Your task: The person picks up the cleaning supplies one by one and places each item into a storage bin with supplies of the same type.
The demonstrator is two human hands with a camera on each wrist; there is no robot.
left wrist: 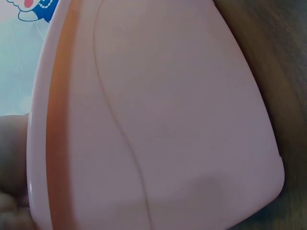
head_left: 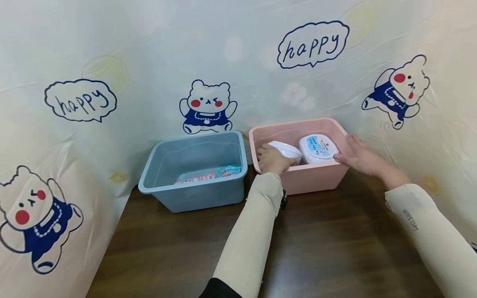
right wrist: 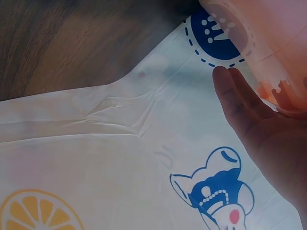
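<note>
A pink plastic bin (head_left: pixel 309 180) stands at the back right of the table in the head view. Inside it are two white lidded tubs. My left hand (head_left: pixel 273 159) reaches over the front rim, its fingers curled on the left tub (head_left: pixel 285 150), which sits tilted. The right tub (head_left: pixel 318 147) has a blue label on its lid. My right hand (head_left: pixel 363 157) rests against the bin's right side, fingers straight along the outside and thumb at the rim. In the left wrist view, the bin's wall hides most of the left hand (left wrist: pixel 13 172).
Left of the pink bin stands a blue bin (head_left: pixel 208 198) with pink and blue packets (head_left: pixel 227 170) lying in it. Both bins are on a dark wooden table (head_left: pixel 179 248). A printed cloth (head_left: pixel 149 54) hangs behind them.
</note>
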